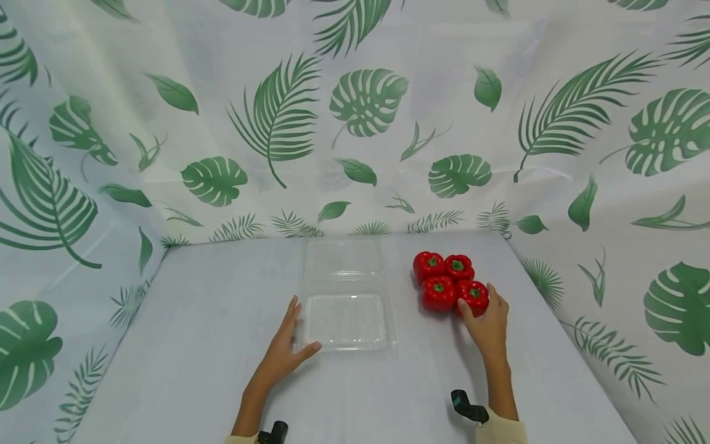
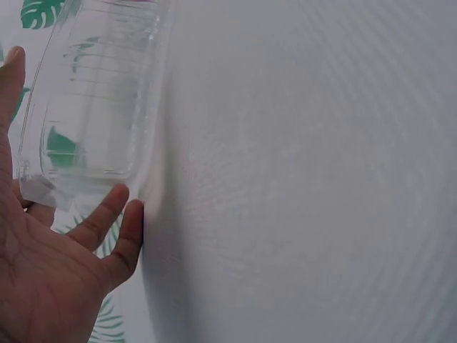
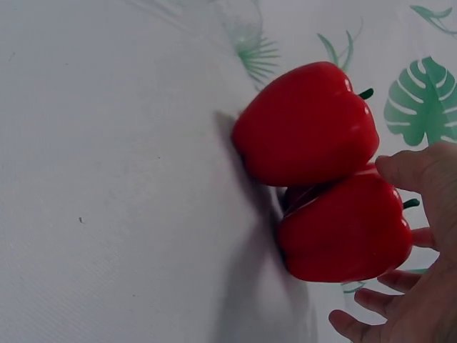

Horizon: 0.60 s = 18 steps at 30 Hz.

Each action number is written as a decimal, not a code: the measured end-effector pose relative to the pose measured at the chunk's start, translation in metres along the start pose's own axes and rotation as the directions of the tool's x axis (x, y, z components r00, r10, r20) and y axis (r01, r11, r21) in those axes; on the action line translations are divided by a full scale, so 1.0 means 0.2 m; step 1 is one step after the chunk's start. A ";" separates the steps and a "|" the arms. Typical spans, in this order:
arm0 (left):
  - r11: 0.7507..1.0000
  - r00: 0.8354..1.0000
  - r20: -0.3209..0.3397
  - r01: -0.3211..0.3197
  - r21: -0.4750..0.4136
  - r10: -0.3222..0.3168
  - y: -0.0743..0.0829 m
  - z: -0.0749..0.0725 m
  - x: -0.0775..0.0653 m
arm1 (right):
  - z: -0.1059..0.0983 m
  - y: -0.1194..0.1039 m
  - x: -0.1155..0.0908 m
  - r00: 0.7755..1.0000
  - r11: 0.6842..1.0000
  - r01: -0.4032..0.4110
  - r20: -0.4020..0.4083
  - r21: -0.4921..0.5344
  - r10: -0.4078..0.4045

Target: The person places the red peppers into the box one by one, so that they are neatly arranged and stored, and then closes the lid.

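Several glossy red bell peppers (image 1: 438, 294) with green stems stand clustered on the right of the table. My right hand (image 1: 489, 322) reaches around the near-right pepper (image 3: 346, 232), thumb on one side and extended fingers on the other. In the right wrist view the thumb tip is right at its upper side, and the fingers are spread below it. A clear plastic clamshell box (image 1: 345, 346) lies open at the middle, its lid (image 1: 342, 259) folded back away from me. Beside the box's left edge, my left hand (image 1: 281, 354) has its fingers extended and thumb spread at the near-left corner.
A pale cloth covers the table (image 1: 205, 296). Leaf-patterned sheeting (image 1: 388, 166) rises behind it and along both sides. Dark wrist cameras (image 1: 468, 407) are strapped near both sleeve cuffs.
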<state>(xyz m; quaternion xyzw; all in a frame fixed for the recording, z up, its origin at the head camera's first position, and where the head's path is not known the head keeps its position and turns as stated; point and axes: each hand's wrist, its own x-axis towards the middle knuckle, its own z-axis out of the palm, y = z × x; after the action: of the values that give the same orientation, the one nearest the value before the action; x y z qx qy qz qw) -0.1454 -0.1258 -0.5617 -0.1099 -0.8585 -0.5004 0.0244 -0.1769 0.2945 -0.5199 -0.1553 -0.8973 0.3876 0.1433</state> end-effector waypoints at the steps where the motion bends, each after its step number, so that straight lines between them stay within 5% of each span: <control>1: 1.000 1.000 0.000 0.002 0.007 -0.002 0.00 0.00 0.00 | 0.01 0.00 0.00 1.000 1.000 -0.001 -0.004 0.003 0.001; 18: 1.000 1.000 0.006 0.023 -0.009 -0.023 -0.01 0.02 -0.01 | 0.06 0.03 0.01 0.998 0.996 -0.001 -0.062 0.091 0.007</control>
<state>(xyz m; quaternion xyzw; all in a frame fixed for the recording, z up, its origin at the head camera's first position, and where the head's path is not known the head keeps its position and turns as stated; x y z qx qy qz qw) -0.1444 -0.1237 -0.5660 -0.1018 -0.8575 -0.5041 0.0156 -0.1825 0.2913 -0.5326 -0.1623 -0.8735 0.4232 0.1775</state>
